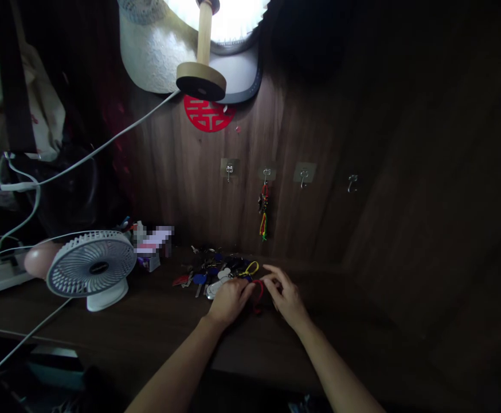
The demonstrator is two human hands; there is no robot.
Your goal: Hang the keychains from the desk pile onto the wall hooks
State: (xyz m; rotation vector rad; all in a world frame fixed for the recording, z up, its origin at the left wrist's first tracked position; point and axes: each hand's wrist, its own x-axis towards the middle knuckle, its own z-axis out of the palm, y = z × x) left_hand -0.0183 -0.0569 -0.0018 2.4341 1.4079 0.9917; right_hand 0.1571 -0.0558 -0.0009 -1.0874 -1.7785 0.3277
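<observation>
The left hand (229, 301) and right hand (287, 295) sit narrowly curled, fingertips at a red cord (258, 295), grip unclear, beside a heap of keys (216, 269) spread on the desk (297, 344), right below wall hooks (266, 175), where one bunch of keys (262, 209) hangs.

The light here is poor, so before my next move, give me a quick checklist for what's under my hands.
Grip on the red cord loop by the left hand or right hand: cannot tell.
The pile of metal keys with coloured caps within reach: ok.
An empty steel wall hook free above: ok.
The white plastic desk fan apart from both hands: ok.
Light on the dark wooden desk: not ok, dim.
</observation>
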